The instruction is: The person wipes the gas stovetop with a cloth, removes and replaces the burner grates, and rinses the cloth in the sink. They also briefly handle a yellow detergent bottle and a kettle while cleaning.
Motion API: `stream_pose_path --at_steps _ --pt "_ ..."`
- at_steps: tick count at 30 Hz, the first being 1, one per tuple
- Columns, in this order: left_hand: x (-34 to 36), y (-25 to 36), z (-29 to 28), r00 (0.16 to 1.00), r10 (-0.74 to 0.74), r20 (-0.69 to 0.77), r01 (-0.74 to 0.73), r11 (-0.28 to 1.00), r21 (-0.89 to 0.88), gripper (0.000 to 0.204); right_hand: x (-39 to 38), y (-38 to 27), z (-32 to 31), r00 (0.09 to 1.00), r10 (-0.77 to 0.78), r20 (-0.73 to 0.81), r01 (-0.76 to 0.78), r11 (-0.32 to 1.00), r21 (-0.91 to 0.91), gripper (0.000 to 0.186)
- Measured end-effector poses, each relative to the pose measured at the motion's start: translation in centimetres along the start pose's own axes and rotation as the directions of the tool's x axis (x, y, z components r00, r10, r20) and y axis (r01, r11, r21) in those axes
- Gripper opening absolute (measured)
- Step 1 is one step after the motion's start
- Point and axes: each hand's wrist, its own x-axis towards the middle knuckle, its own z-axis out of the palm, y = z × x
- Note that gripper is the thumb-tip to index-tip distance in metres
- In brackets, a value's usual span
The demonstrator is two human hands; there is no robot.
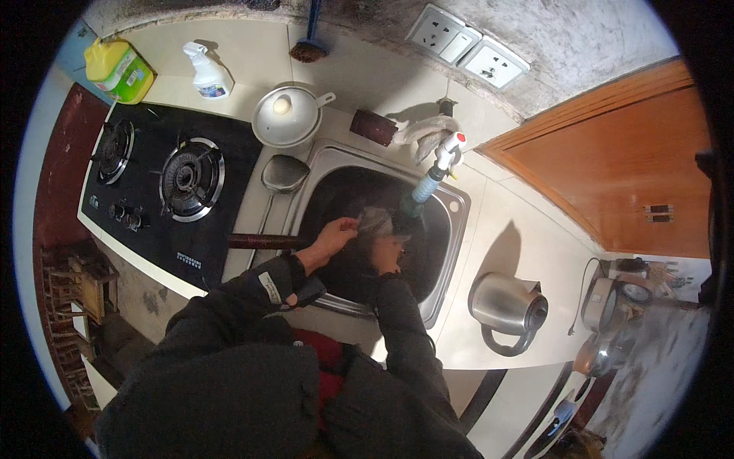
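Both my hands are over the sink point(456, 264), close together above a dark wok point(329, 191) whose wooden handle point(264, 242) sticks out over the left rim. A pale, see-through thing point(375, 221), blurred and crumpled-looking, is between them; its kind I cannot make out. My left hand point(330, 242) pinches at its left edge with closed fingers. Against its lower side, my right hand point(386, 254) is closed, its fingers partly hidden and smeared. A tap point(440, 164) with a pale blue hose end point(425, 188) points down just beyond my right hand.
Left of the sink lie a ladle point(284, 174), a white strainer point(288, 115) with an egg point(282, 105), and a black gas hob point(160, 183). Behind stand a spray bottle point(208, 73) and a yellow-green jug point(117, 73). A steel kettle point(505, 310) stands on the right counter.
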Motion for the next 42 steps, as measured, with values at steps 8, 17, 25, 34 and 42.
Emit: stream_pose_path --at_steps 8,17,25,34,42 --pt "1.6 -1.4 0.2 0.997 0.079 -0.012 -0.078 0.996 0.031 0.040 -2.4 4.2 -3.7 0.998 0.067 -0.001 -0.061 0.920 0.386 0.045" --pt "0.9 -0.7 0.0 0.997 0.056 -0.056 -0.053 0.997 0.048 0.040 -1.9 1.3 -4.1 0.993 0.060 -0.103 -0.038 0.978 0.205 0.041" --pt "1.3 -0.7 1.4 0.994 0.113 -0.007 -0.113 0.993 -0.031 0.039 -9.0 1.2 -18.3 0.958 0.243 -0.152 -0.030 0.614 0.789 0.038" --pt "0.1 0.4 3.0 0.833 0.489 0.261 -0.541 0.618 0.570 0.050 -9.4 0.5 -21.3 0.984 0.114 -0.137 0.082 0.394 0.915 0.042" --pt "0.3 0.3 0.8 0.922 0.370 0.113 -0.353 0.683 0.640 0.042 -7.8 4.3 -17.0 0.979 0.163 -0.125 0.014 0.552 0.834 0.047"
